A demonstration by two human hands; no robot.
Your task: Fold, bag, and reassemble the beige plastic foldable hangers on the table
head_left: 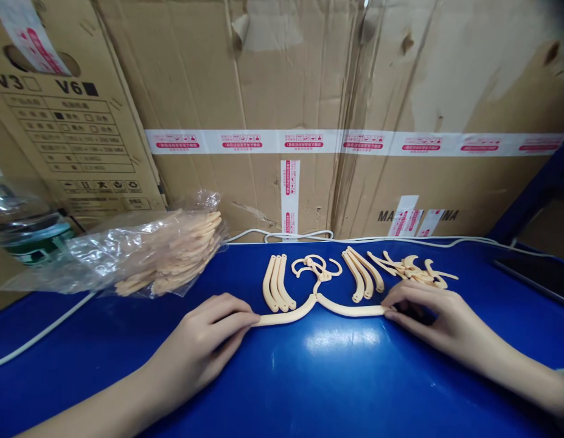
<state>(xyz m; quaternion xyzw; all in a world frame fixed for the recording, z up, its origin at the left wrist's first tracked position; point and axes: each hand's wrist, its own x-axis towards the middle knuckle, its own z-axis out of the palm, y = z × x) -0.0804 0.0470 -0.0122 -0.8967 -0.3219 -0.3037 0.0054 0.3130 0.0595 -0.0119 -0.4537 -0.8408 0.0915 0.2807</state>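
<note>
My left hand [213, 340] pinches the outer end of a curved beige rod [286, 317] on the blue table. On the other side, my right hand [428, 313] grips the outer end of a second curved beige rod [350, 311]. The inner ends of both rods meet near the middle, just below a beige piece with curled arms [325, 275]. Three similar rods [277, 283] lie side by side left of that piece, and three more rods [362, 277] lie to its right. Beyond my right hand is a loose pile of small curved beige pieces [414, 269].
A clear plastic bag [172, 252] full of beige pieces lies at the left, beside a bottle with a green label [30, 225]. Large cardboard boxes [245, 194] stand along the back. A white cable [44, 339] crosses the blue table [309, 389]; a dark flat device [537, 277] is at right.
</note>
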